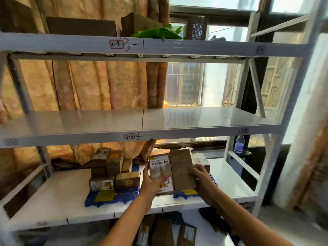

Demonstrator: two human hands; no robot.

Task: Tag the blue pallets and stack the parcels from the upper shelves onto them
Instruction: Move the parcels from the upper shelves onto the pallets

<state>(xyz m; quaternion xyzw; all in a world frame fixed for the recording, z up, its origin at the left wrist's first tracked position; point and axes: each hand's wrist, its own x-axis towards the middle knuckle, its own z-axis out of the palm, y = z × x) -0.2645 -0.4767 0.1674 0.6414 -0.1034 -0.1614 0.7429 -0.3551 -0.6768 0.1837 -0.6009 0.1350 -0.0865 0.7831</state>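
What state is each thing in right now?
Left blue plastic pallet: yellow-tagged, stacked with brown parcels.
Right blue plastic pallet: yellow-tagged, loaded.
White-labelled brown parcel: gripped by left hand.
Plain brown cardboard parcel: held by right hand.
Grey metal middle shelf: bare.

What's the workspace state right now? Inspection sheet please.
Surface: white shelf, below the bare shelf marked 3-2.
Job's things: two blue pallets, left pallet and right pallet, both with yellow tags; brown parcels stacked on them.
Clutter: water bottle; green bag and boxes on the top shelf.
Grippers: left hand holds the labelled parcel; right hand holds the plain brown parcel.
Cables: nothing seen.
Surroundings: orange curtain, barred window.
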